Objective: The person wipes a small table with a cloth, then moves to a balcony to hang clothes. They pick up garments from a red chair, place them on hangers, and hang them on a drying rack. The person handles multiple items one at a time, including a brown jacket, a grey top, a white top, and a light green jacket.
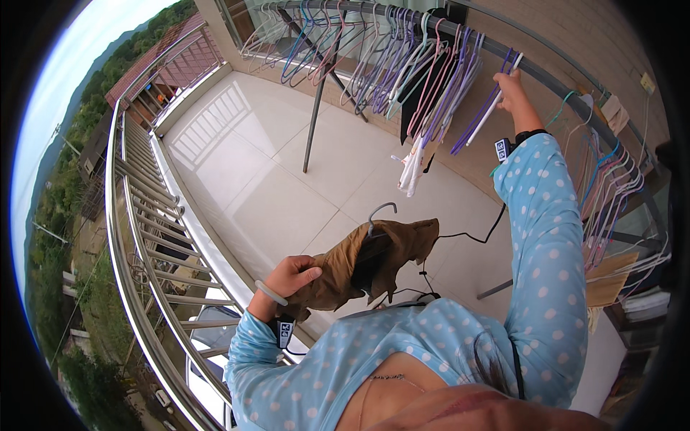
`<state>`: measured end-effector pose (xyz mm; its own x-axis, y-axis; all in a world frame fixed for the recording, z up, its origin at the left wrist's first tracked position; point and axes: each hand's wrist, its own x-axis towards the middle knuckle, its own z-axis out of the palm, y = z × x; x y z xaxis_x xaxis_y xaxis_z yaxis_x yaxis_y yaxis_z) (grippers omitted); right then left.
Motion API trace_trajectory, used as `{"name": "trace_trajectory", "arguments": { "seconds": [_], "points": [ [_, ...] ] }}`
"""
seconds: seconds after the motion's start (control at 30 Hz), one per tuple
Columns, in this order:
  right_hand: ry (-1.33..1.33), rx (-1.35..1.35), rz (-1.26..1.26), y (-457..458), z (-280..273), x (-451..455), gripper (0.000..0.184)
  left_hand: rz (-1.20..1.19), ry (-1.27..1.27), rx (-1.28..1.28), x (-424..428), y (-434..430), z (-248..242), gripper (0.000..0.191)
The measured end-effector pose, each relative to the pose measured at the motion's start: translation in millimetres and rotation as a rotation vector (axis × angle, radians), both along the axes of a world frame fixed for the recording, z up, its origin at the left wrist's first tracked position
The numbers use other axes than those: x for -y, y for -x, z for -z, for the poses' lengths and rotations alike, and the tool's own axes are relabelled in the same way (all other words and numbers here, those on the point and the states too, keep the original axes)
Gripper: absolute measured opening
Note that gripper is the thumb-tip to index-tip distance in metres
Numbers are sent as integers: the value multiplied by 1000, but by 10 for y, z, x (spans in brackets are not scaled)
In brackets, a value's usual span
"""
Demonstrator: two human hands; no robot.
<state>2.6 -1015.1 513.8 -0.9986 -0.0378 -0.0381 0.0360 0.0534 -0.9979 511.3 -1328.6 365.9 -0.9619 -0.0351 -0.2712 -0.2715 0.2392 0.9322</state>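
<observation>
My left hand (pixel 295 278) grips the near end of a brown garment (pixel 345 264), which hangs on a grey hanger (pixel 382 211) whose hook sticks up from the neck opening. Dark lining shows inside the garment. Up at the metal rail (pixel 544 81), my right hand (pixel 509 89) has its fingers at a white hanger (pixel 493 110). A purple hanger (pixel 474 121) hangs close beside it. Whether the right fingers are closed around the white hanger is hard to tell.
Many coloured hangers (pixel 399 70) crowd the rail to the left, with white cloth (pixel 412 167) low among them. More hangers (pixel 614 188) hang at the right. A steel railing (pixel 114 215) edges the tiled balcony floor (pixel 280 178). A rack leg (pixel 315 126) stands on the tiles.
</observation>
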Motion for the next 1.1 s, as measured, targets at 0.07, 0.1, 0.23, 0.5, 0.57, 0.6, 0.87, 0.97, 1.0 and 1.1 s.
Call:
{"name": "trace_trajectory", "arguments": {
  "seconds": [0.07,0.1,0.23,0.5,0.57,0.6,0.87,0.97,1.0,1.1],
  "points": [
    [-7,23,-3,90,-13,165,80,-14,139,23,14,-90,76,26],
    [-11,26,-5,148,-30,275,80,-40,105,23,2,-126,107,26],
    [6,35,-113,325,-17,849,81,-183,89,32,-53,-238,173,29],
    [93,17,-240,482,-34,1694,82,-317,280,101,-108,-224,148,24],
    [115,2,-230,515,-38,1915,83,-367,266,123,-127,-245,188,24],
    [81,-37,-217,537,-28,2020,86,-389,205,78,-140,-257,215,24],
    [17,-116,-416,776,38,2566,70,-494,-19,-6,-247,-281,353,20],
    [-3,-144,-456,817,52,2802,69,-533,-57,-2,-278,-241,316,20],
    [-9,-154,-464,823,55,2890,69,-528,-48,9,-282,-237,299,20],
    [-35,-178,-467,858,65,3136,72,-505,-15,32,-282,-215,271,21]
  ]
}}
